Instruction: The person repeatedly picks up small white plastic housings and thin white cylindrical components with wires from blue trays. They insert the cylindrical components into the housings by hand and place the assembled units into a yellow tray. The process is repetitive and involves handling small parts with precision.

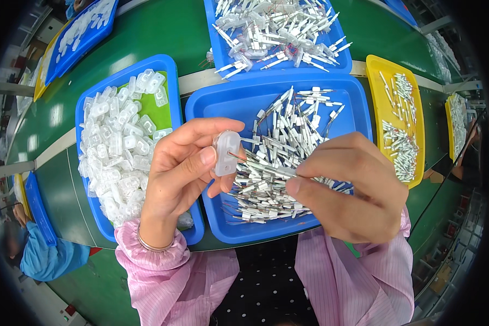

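My left hand point(171, 171) is closed on a clear plastic housing point(223, 165), a rounded oblong shell held upright between thumb and fingers. Opposite it, my right hand point(358, 187) pinches a slim white part point(284, 171) between thumb and forefinger. Thin dark-red wires run from this part to the middle of the housing; whether they pass through it I cannot tell. Both hands are above a blue tray point(223, 98) heaped with similar white wired parts point(288, 130). The fingertips of my right hand partly cover the white part.
Clear housings point(117, 130) fill a blue tray point(171, 70) on the left. Beyond the middle tray, another blue tray point(217, 54) holds housings with wired parts. A yellow tray point(413, 176) with wired parts stands right, on the green table point(168, 32). A person's blue sleeve point(49, 250) shows far left.
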Tool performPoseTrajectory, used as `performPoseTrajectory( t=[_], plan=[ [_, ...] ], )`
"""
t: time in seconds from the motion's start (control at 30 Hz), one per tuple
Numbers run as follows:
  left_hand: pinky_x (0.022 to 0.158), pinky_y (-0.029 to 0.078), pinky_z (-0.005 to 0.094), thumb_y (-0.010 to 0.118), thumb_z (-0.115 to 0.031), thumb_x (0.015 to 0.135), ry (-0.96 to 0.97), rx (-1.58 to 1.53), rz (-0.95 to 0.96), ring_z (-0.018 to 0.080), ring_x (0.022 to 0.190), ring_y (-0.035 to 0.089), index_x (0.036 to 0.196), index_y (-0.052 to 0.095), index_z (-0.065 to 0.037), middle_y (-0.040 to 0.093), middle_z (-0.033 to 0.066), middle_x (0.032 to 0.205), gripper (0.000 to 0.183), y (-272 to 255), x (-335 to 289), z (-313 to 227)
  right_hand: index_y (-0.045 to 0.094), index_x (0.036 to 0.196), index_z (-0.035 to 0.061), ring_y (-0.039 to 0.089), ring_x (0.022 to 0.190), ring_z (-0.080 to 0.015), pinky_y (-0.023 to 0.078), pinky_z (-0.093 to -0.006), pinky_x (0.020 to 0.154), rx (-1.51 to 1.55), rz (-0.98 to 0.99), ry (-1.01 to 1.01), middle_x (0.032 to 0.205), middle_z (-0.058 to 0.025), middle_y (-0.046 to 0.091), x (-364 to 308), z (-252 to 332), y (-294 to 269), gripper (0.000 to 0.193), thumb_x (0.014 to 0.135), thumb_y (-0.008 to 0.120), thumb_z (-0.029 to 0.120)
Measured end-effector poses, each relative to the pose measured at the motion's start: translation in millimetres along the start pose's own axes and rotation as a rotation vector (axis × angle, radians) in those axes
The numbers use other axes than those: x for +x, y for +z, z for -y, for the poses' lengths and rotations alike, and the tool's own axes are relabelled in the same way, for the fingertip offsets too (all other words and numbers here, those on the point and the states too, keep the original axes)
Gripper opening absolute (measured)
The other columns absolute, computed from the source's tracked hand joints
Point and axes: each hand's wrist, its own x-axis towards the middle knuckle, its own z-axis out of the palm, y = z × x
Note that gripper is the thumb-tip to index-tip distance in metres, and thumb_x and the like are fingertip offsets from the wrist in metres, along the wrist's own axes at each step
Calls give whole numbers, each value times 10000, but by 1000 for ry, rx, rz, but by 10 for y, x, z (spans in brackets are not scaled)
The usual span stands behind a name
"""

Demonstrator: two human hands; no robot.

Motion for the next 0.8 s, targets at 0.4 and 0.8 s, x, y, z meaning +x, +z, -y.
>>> performPoseTrajectory(
  t=[0.4,0.8],
  plan=[
    [408,378,205,499,-141,861,144,174,52,166,568,524,1130,476,51,538,214,899,331,-6,18,68,655,814,-14,542,590,-200,415,-264,502,99,49,122,773,-118,581,18,-49,-63,240,576,643,-34],
    [589,507,237,553,68,790,213,330,-104,205,773,617,1103,502,97,564,156,941,318,87,-10,90,637,824,-5,528,565,-145,391,-246,506,241,181,590,673,-94,583,0,-143,61,111,719,624,-38]
  ],
)
